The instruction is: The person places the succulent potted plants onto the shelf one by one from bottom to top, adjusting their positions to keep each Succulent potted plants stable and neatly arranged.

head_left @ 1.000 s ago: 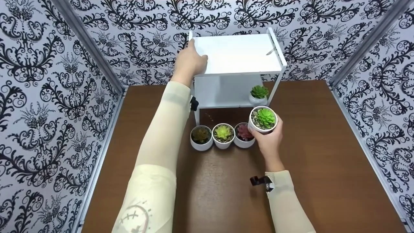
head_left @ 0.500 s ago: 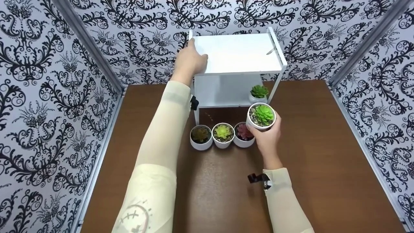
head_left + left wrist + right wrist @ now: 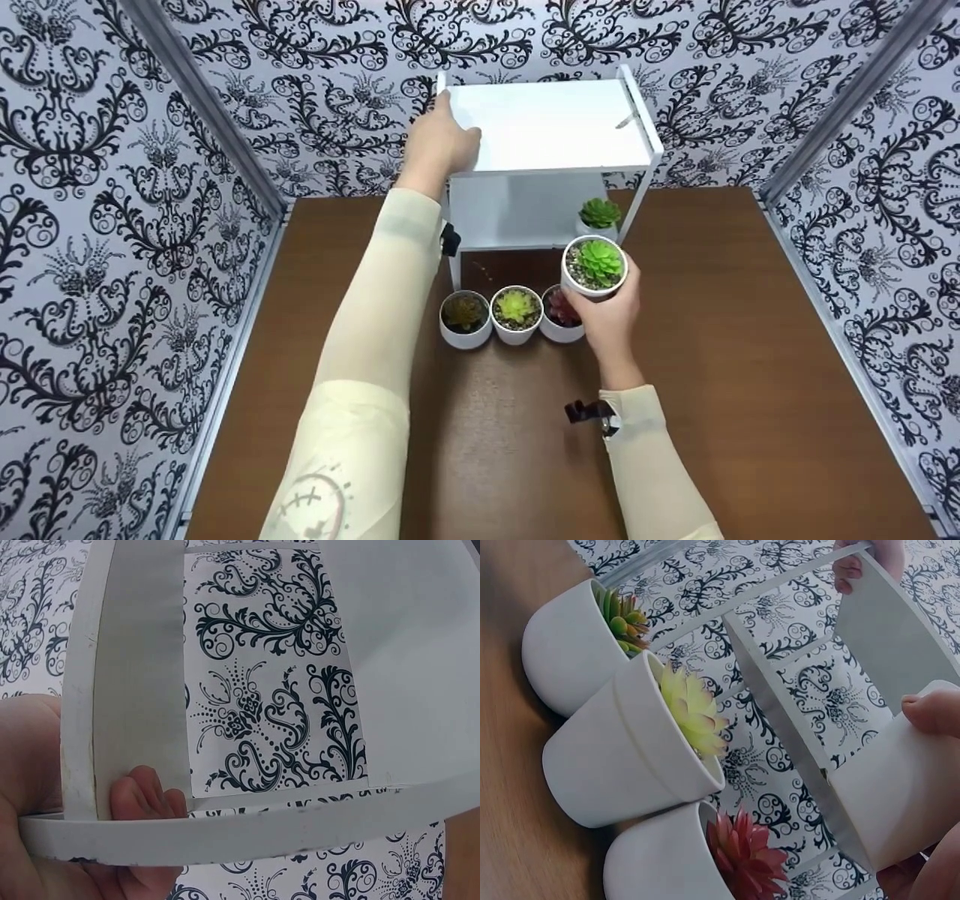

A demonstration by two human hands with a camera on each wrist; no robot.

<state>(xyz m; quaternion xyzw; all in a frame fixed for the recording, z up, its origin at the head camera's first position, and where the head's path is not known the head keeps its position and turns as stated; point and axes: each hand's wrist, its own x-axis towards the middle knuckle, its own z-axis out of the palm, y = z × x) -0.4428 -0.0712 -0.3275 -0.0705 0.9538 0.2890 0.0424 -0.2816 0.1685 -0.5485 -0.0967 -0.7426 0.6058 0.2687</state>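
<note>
A white two-tier shelf [image 3: 551,127] stands at the back of the table. My left hand [image 3: 439,146] grips its upper left corner, thumb over the top board; in the left wrist view its fingertips [image 3: 146,799] curl under the board. In my right hand [image 3: 611,319] is a white pot with a bright green succulent [image 3: 598,262], held by its side in front of the lower tier. Behind it, another green potted succulent [image 3: 599,214] sits at the right end of that tier, partly hidden by the held pot.
On the table before the shelf, three white pots stand in a row: a brownish-green succulent [image 3: 465,319], a yellow-green one [image 3: 516,315] and a dark red one [image 3: 746,855]. Patterned walls [image 3: 862,225] close in the wooden table [image 3: 510,465] at the back and sides.
My right hand has moved a little left and away from me with the held pot, which now overlaps more of the shelf's pot. My left hand has stayed on the shelf corner.
</note>
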